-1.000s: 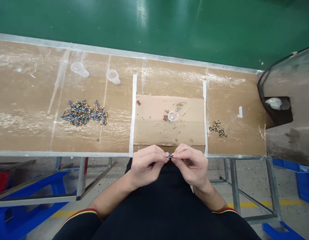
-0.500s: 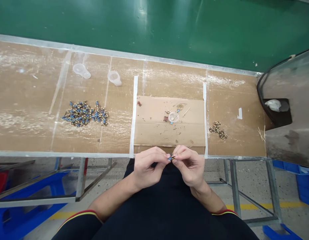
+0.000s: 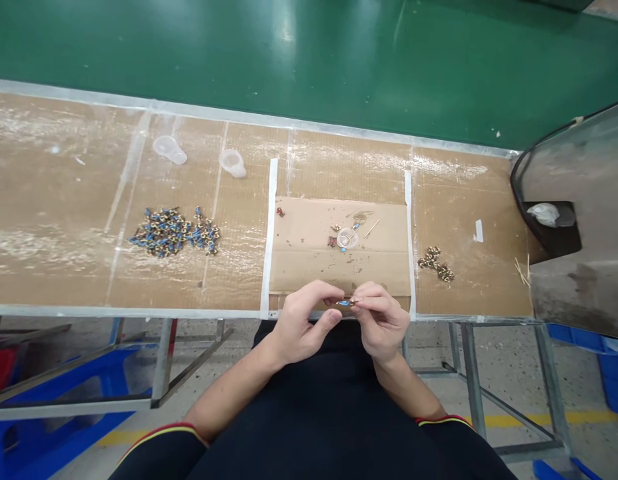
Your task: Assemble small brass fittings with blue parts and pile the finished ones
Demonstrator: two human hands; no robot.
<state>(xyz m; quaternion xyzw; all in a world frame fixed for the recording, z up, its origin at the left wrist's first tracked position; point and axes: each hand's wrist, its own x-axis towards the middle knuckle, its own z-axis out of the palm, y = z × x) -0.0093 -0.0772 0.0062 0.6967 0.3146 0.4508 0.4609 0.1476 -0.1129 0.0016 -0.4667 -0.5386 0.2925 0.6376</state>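
Between the fingertips of my right hand (image 3: 381, 320) is a small blue and gold metal piece (image 3: 345, 303), its blue end pointing left. My left hand (image 3: 309, 320) is beside that blue end, thumb and forefinger apart; whether a fingertip touches the piece I cannot tell. Beyond both hands lies a cardboard sheet (image 3: 309, 270). On it are a small clear cup (image 3: 347, 238) with a thin stick in it, another stick (image 3: 371, 229) and a few small reddish and gold bits.
At left lies a pile of blue and gold pieces (image 3: 163, 233); two clear plastic cups (image 3: 233, 163) lie behind it. Plain gold pieces (image 3: 437, 264) form a smaller pile at right. Thin sticks (image 3: 523, 272) rest near a grey metal housing (image 3: 583, 220).
My left thumb and forefinger have parted from the piece they were pinching. The piece stays in my right fingers. Both hands sit slightly higher in view.
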